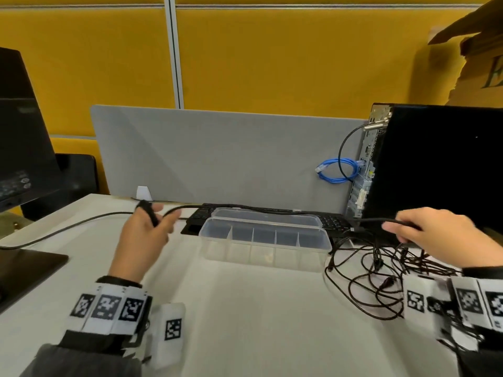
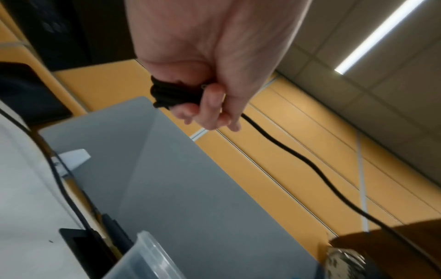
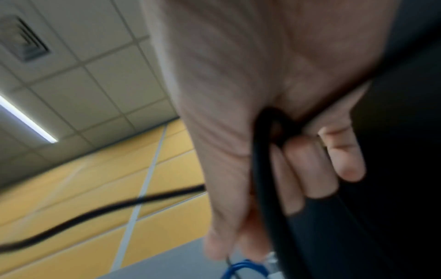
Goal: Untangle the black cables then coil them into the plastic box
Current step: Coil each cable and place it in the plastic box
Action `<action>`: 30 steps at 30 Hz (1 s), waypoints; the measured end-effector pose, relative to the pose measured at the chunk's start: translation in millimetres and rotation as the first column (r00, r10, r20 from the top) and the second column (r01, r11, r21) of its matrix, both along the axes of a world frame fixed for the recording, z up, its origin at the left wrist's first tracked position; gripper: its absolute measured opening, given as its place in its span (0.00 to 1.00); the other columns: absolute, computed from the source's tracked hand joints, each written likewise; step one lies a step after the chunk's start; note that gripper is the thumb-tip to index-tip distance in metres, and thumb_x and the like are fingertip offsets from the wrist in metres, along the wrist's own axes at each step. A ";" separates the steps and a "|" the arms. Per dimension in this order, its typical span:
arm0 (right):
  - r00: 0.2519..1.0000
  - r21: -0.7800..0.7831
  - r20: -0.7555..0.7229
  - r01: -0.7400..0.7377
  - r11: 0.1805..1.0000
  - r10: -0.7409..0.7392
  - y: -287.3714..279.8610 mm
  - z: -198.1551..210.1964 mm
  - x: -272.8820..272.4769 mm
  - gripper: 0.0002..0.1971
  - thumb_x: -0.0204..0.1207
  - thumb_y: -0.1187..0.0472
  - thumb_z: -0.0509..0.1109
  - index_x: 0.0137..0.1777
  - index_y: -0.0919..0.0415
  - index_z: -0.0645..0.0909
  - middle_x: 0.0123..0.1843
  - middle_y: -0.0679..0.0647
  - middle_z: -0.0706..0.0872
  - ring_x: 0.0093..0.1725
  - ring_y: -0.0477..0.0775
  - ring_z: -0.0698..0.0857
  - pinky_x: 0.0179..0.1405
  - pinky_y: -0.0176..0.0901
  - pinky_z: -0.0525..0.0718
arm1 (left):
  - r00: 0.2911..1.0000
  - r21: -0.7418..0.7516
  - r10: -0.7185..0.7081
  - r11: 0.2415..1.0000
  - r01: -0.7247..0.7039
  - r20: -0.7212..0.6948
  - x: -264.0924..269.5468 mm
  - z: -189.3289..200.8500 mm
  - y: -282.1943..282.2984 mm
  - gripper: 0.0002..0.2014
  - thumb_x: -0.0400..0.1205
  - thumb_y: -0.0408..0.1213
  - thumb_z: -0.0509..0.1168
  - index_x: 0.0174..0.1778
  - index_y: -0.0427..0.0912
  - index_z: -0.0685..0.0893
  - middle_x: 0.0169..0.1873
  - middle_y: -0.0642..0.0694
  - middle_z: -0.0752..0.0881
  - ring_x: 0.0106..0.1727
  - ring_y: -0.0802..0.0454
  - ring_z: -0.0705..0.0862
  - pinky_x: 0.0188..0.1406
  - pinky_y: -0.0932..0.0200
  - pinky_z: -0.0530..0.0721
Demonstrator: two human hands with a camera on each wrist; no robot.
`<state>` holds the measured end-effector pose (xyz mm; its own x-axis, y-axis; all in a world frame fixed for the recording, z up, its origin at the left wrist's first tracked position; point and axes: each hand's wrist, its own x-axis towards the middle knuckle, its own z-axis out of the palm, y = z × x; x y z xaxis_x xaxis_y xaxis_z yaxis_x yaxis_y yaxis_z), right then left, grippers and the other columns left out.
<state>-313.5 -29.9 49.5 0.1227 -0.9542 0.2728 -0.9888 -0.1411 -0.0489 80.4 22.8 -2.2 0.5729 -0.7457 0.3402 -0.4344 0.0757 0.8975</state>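
Black cable [image 1: 231, 206] spans both hands' grip, left hand [image 1: 144, 235] and right hand [image 1: 446, 232] curled around it, its plug hidden.

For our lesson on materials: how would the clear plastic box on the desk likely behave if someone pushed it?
The plastic box looks thin-walled and holds almost nothing, so it is probably light and would slide easily on the smooth desk. Being long and low, it seems unlikely to tip. Its open lid rests against the keyboard behind, which might block a backward push.

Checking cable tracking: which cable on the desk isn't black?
The blue cable, looped beside the computer tower. The held cable and the tangled pile are black.
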 end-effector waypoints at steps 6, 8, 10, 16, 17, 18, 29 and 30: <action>0.965 -0.010 0.101 0.244 0.970 -0.242 -3.8 -8.5 -25.0 0.16 0.65 0.42 0.77 0.36 0.47 0.74 0.34 0.48 0.80 0.40 0.54 0.81 0.59 0.60 0.78 | 0.996 0.095 0.092 0.991 -0.093 0.019 9.4 -4.9 -3.4 0.15 0.82 0.45 0.63 0.43 0.33 0.80 0.31 0.41 0.79 0.26 0.50 0.74 0.27 0.58 0.71; 0.964 0.018 -0.092 0.251 0.968 -0.248 -0.3 -6.7 -6.6 0.22 0.65 0.34 0.73 0.54 0.42 0.75 0.51 0.46 0.83 0.57 0.53 0.81 0.65 0.54 0.73 | 0.995 0.122 0.047 0.991 -0.057 0.087 -6.9 -4.6 -2.3 0.16 0.83 0.44 0.61 0.39 0.33 0.79 0.28 0.43 0.79 0.25 0.50 0.74 0.27 0.58 0.71; 0.983 0.057 -0.153 0.115 0.992 -0.105 4.1 -4.2 20.9 0.34 0.65 0.31 0.69 0.70 0.40 0.66 0.65 0.45 0.79 0.68 0.51 0.75 0.68 0.55 0.69 | 0.991 0.146 -0.054 0.989 0.036 0.119 -27.0 -4.9 -0.5 0.16 0.84 0.43 0.59 0.37 0.35 0.78 0.23 0.47 0.77 0.24 0.51 0.74 0.27 0.59 0.70; 0.788 0.183 0.271 -0.607 0.774 0.553 45.3 -7.7 112.0 0.21 0.81 0.43 0.56 0.73 0.45 0.66 0.59 0.43 0.82 0.58 0.40 0.79 0.63 0.43 0.77 | 0.925 0.101 -0.358 0.932 0.348 0.123 -68.1 -8.7 2.4 0.13 0.85 0.41 0.58 0.37 0.40 0.77 0.23 0.50 0.81 0.19 0.59 0.76 0.23 0.71 0.71; 0.733 0.116 0.353 -0.651 0.751 0.581 48.3 -9.5 116.9 0.14 0.83 0.47 0.54 0.65 0.48 0.71 0.46 0.43 0.83 0.45 0.37 0.80 0.50 0.37 0.79 | 0.906 0.092 -0.417 0.907 0.411 0.070 -69.6 -7.7 3.2 0.12 0.85 0.41 0.58 0.40 0.38 0.78 0.26 0.49 0.83 0.22 0.58 0.79 0.24 0.70 0.71; 0.691 0.031 0.423 -0.658 0.752 0.587 49.6 -10.6 119.7 0.11 0.84 0.49 0.51 0.58 0.50 0.71 0.36 0.44 0.80 0.35 0.39 0.78 0.38 0.34 0.77 | 0.875 0.089 -0.483 0.872 0.481 0.007 -71.1 -5.9 5.0 0.12 0.84 0.41 0.58 0.45 0.35 0.80 0.28 0.47 0.85 0.24 0.56 0.82 0.25 0.68 0.71; 0.829 0.024 -0.040 -0.558 0.830 0.558 49.6 -38.1 132.1 0.16 0.85 0.45 0.47 0.67 0.43 0.70 0.53 0.50 0.85 0.52 0.55 0.84 0.39 0.44 0.73 | 0.244 -0.461 -0.859 0.458 0.760 -0.451 -91.6 10.3 22.5 0.26 0.71 0.49 0.74 0.58 0.34 0.86 0.49 0.38 0.90 0.47 0.46 0.90 0.43 0.62 0.86; 0.799 0.085 -0.001 -0.599 0.796 0.601 54.1 -39.9 137.3 0.15 0.85 0.45 0.49 0.65 0.44 0.71 0.53 0.50 0.85 0.53 0.56 0.84 0.40 0.46 0.74 | 0.313 -0.443 -0.821 0.532 0.722 -0.477 -93.3 10.5 20.1 0.27 0.73 0.46 0.73 0.63 0.32 0.81 0.53 0.37 0.89 0.54 0.43 0.88 0.47 0.61 0.86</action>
<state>-176.2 24.2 9.6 0.6836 -0.7046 0.1905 -0.7083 -0.7034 -0.0598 -12.9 42.9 8.2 -0.1486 -0.9373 0.3152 0.4727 0.2126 0.8552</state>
